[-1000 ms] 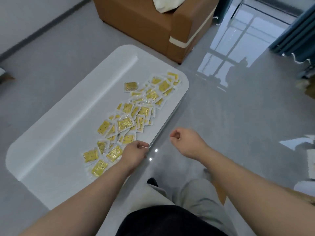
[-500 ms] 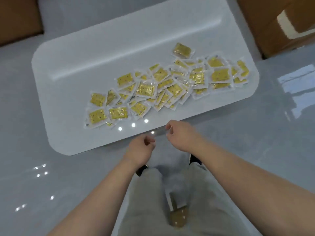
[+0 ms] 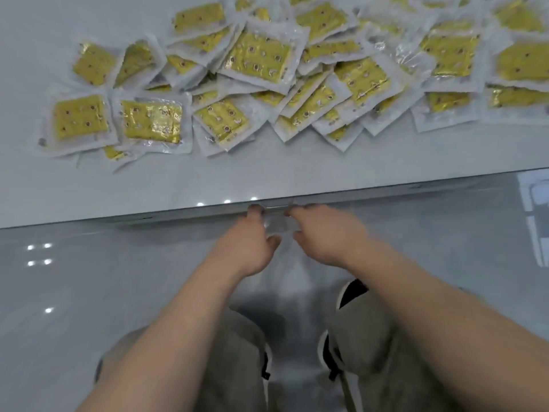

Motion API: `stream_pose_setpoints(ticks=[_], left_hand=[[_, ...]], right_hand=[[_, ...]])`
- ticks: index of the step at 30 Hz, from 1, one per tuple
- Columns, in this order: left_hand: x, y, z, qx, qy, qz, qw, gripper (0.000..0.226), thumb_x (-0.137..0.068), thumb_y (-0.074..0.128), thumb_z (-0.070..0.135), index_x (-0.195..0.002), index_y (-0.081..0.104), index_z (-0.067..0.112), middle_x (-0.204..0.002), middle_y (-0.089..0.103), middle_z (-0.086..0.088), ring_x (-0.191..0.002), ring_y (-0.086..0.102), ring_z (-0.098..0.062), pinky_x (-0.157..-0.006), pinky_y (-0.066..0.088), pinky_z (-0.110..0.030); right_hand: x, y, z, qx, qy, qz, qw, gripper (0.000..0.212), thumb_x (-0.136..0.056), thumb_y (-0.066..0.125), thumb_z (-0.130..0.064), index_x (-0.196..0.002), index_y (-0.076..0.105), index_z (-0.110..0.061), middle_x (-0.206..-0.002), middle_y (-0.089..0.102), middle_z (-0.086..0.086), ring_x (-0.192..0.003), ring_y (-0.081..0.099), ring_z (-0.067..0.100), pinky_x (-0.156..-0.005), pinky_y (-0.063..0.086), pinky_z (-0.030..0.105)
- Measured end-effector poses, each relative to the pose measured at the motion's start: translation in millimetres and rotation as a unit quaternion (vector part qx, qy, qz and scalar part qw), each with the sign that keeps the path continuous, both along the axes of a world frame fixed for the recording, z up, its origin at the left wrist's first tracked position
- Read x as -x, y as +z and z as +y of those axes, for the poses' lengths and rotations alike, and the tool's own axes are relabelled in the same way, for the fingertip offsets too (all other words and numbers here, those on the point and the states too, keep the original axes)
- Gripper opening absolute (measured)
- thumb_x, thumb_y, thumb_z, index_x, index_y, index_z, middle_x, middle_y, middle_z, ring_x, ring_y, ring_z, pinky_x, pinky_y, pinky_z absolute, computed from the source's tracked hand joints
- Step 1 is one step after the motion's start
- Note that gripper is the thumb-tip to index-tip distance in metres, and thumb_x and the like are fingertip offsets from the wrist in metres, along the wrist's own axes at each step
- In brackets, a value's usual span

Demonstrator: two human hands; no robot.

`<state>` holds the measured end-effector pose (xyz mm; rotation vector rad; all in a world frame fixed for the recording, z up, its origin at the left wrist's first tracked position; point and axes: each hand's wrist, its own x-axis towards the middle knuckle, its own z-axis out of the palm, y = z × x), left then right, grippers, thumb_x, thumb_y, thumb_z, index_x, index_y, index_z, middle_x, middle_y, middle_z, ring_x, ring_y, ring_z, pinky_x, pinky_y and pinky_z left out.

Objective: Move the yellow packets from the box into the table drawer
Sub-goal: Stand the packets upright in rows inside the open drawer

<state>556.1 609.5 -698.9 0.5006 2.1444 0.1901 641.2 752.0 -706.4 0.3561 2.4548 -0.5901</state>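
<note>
The view has closed in on the near edge of the white glossy surface [image 3: 208, 185]: half a second ago its whole rounded outline and a brown sofa corner showed, and now only its near strip fills the upper half of the frame. Both hands have gone forward from the lap to that edge. The left hand [image 3: 249, 242] sits at centre frame with its fingers curled up under the rim, thumb hanging loose below. The right hand [image 3: 323, 236] is just beside it to the right, fingers likewise hooked at the rim. Between them, at the rim, lies a small silvery metal handle [image 3: 276, 207] that the fingertips of both hands touch; whether either hand really grips it cannot be told, since the fingertips are blurred and partly tucked under. Neither hand holds a packet.

The yellow foil packets in clear white-edged wrappers [image 3: 258, 58] lie as before in a loose overlapping heap across the top of the frame, on the surface, well back from its edge. No drawer front can be made out as open.

Below the edge runs a shiny grey floor [image 3: 89, 278] with small bright light reflections at the left. At the bottom of the frame are the person's knees in grey trousers [image 3: 374, 337], one under each forearm.
</note>
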Motion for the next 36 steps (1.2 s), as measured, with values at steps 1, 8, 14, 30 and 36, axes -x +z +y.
stream_pose_setpoints(ticks=[1,8,14,30,36], left_hand=[[-0.7,-8.8,2.7,0.017,-0.016,0.002,1.000,0.069,-0.096,0.058,0.042,-0.148,0.024,0.013,-0.142,0.048,-0.017,-0.125,0.054,-0.035,-0.100,0.045,-0.039],[-6.2,-31.7,-2.8,0.088,-0.082,0.094,0.988,0.080,-0.097,0.055,0.046,-0.153,0.007,0.014,-0.146,0.043,-0.017,-0.127,0.052,-0.036,-0.095,0.042,-0.040],[-15.2,-32.5,-7.3,0.048,-0.131,0.134,0.981,0.082,-0.098,0.054,0.045,-0.156,0.001,0.025,-0.140,0.050,-0.014,-0.120,0.056,-0.035,-0.086,0.043,-0.039],[-25.7,-42.8,-9.2,0.051,-0.170,0.134,0.975,0.076,-0.099,0.053,0.024,-0.160,0.008,0.028,-0.146,0.051,-0.011,-0.128,0.053,-0.030,-0.095,0.045,-0.035],[-48.6,-3.3,-27.1,-0.066,-0.160,0.304,0.937,0.026,-0.097,0.048,0.041,-0.117,0.059,0.030,-0.109,0.066,0.004,-0.103,0.062,-0.022,-0.077,0.050,-0.034]], right_hand=[[1.4,-7.0,0.0,-0.011,0.010,0.016,1.000,0.042,-0.097,0.047,-0.028,-0.139,0.044,-0.027,-0.129,0.059,0.006,-0.116,0.060,0.031,-0.088,0.053,0.042],[-7.9,-36.6,12.9,-0.065,0.011,0.075,0.995,0.057,-0.098,0.050,-0.029,-0.150,0.027,-0.033,-0.128,0.059,0.006,-0.113,0.060,0.032,-0.078,0.047,0.039],[-16.9,-46.1,14.0,-0.062,0.014,0.047,0.997,0.066,-0.098,0.053,-0.036,-0.155,0.019,-0.038,-0.134,0.058,0.008,-0.118,0.057,0.031,-0.083,0.051,0.040],[-19.1,-35.8,-14.6,-0.083,0.053,-0.021,0.995,0.070,-0.096,0.047,-0.011,-0.157,0.021,-0.031,-0.136,0.057,0.012,-0.114,0.059,0.032,-0.083,0.053,0.037],[-45.3,-0.5,-23.2,-0.161,0.099,0.108,0.976,0.033,-0.096,0.045,-0.022,-0.126,0.056,-0.028,-0.114,0.064,0.005,-0.098,0.063,0.028,-0.073,0.051,0.037]])
